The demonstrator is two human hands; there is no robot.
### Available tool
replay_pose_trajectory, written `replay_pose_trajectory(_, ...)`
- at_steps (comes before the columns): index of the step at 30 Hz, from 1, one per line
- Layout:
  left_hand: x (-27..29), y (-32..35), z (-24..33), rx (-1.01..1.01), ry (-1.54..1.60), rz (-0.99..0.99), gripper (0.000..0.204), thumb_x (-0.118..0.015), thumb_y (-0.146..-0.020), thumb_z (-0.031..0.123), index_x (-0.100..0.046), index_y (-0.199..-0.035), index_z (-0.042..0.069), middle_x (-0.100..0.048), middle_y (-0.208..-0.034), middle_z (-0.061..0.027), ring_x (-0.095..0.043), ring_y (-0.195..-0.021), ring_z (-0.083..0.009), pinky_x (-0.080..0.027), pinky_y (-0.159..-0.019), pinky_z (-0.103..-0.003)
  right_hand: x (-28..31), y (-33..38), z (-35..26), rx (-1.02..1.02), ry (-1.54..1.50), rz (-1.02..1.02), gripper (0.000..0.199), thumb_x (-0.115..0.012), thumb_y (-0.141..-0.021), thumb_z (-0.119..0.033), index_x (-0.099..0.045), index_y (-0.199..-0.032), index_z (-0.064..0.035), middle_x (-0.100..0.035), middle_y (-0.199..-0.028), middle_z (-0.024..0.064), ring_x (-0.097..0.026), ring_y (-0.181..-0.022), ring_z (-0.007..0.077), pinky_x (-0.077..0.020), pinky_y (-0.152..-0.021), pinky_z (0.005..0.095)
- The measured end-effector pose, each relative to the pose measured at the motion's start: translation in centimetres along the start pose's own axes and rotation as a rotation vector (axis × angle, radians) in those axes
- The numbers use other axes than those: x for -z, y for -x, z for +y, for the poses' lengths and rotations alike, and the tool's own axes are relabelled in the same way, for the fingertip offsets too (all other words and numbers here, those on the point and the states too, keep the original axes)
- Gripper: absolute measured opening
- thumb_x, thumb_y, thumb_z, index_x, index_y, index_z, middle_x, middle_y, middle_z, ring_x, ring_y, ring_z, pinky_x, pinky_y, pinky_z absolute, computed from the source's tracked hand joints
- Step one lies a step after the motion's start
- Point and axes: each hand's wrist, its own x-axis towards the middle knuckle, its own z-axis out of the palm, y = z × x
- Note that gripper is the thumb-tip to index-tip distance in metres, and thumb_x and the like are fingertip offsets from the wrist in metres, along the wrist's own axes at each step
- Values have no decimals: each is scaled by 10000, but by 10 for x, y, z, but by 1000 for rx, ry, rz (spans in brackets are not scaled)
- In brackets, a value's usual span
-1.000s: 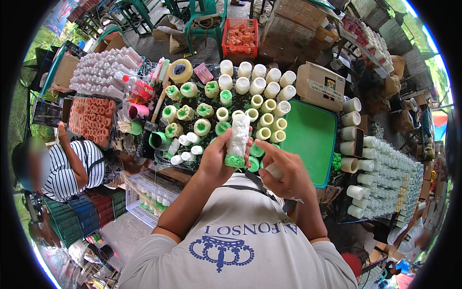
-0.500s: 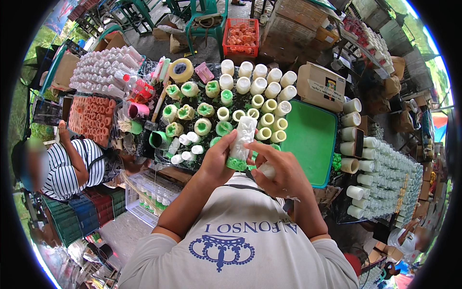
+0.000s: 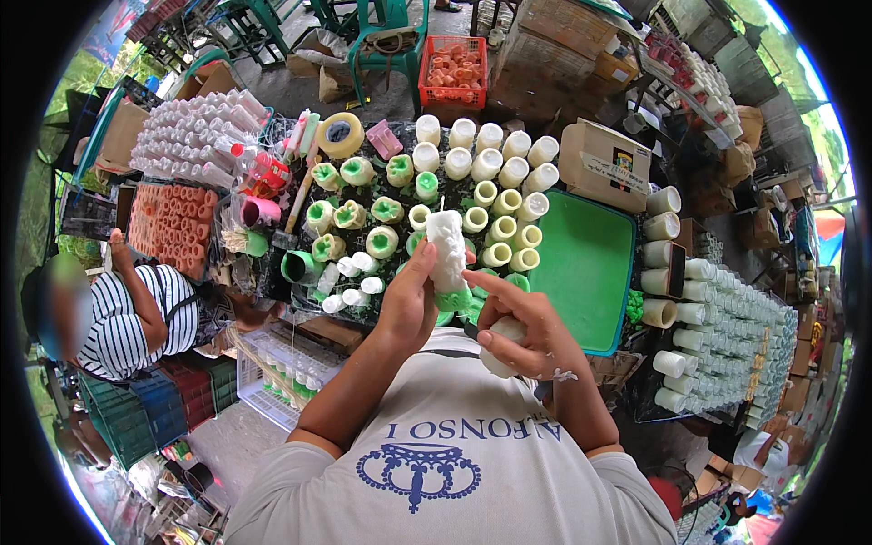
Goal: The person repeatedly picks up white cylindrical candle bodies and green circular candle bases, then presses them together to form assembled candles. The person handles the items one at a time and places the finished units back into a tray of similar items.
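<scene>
My left hand (image 3: 409,304) grips a white candle (image 3: 448,247) by its lower part, where it sits in a green mould base (image 3: 454,298). The candle stands upright, its wick pointing away from me. My right hand (image 3: 522,329) is closed around a white lump (image 3: 502,345) of wax, and its forefinger stretches out to touch the candle's green base. Both hands hover over a dark worktable (image 3: 300,241) crowded with upright moulds (image 3: 495,195), some white, some green.
A green tray (image 3: 586,272) lies right of my hands. White cylinders (image 3: 727,327) fill the right side. A cardboard box (image 3: 604,163) sits behind the tray. A person in a striped shirt (image 3: 123,313) sits at left beside orange rolls (image 3: 173,227). An orange crate (image 3: 452,73) stands far back.
The candle has been lifted a little and turned upright. My right hand slid down from its side, and only the forefinger now touches the green base.
</scene>
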Motion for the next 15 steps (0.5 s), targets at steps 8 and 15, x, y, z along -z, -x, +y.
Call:
replay_pose_trajectory(8, 9, -9, 0, 137, 391, -224, 533, -360, -1114, 406, -431, -1469, 15, -610, -1165, -107, -631, -974, -247, -487, -974, -501, 9, 6, 28, -129, -520, 287, 493, -561, -991, -330, -579, -1315, 41, -649, -894, 127, -672, -742, 202, -581, -744, 357)
replay_pose_trajectory(15, 15, -17, -2, 243, 620, -291, 521, -376, -1102, 389, -459, -1450, 10, -589, -1096, -100, -604, -873, -242, -511, -942, -510, 10, -3, 68, -243, -1209, 575, 455, -511, -992, -234, -529, -1371, 18, -636, -1243, 176, -658, -1138, 298, -563, -970, 460)
